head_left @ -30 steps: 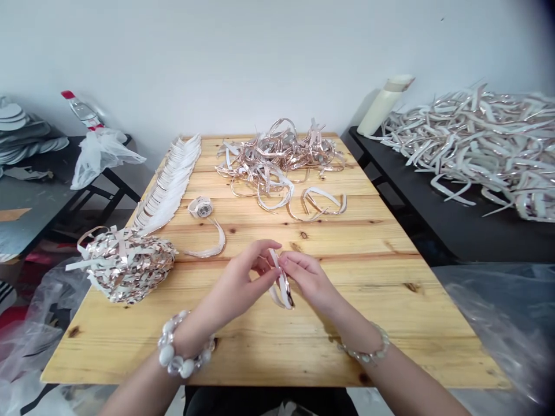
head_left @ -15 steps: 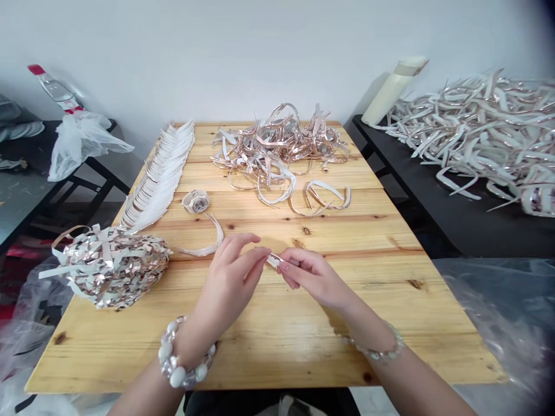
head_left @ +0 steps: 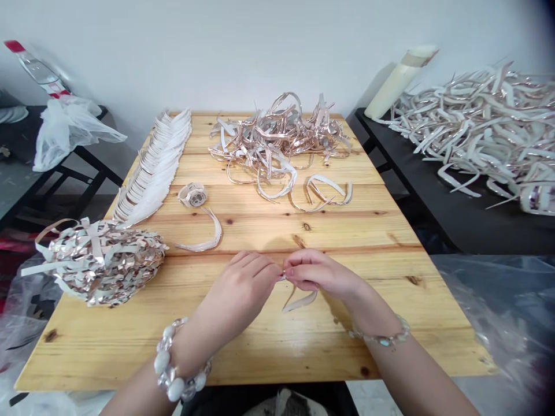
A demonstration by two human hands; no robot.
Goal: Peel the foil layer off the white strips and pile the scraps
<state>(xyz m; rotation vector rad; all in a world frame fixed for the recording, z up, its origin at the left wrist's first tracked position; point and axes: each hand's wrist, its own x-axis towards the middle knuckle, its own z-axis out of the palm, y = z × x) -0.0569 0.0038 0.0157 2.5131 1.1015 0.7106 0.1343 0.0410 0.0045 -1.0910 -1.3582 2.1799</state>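
My left hand [head_left: 247,289] and my right hand [head_left: 321,271] meet above the middle of the wooden table, fingertips pinched on a thin strip [head_left: 301,302], whitish on the face that shows. Its loose part hangs in a bend below my right fingers; the pinched part is mostly hidden. Left of my hands lies a curved bundle of thin strips [head_left: 210,237], with a small roll of pale tape [head_left: 192,195] just behind it. Nearest my left forearm sits a large bundle of shiny rose-gold and white pieces [head_left: 106,263].
A row of overlapping white strips [head_left: 156,162] runs along the table's left side. A tangled rose-gold pile [head_left: 281,136] lies at the back, two loose curls before it. A bigger strip pile [head_left: 485,127] and a cream roll [head_left: 399,84] are on the black table, right. A bottle [head_left: 37,69] stands left.
My hands have come closer together, and the left fingers have closed down. The strip's loose part now shows hanging beneath my right hand. The view has shifted slightly.
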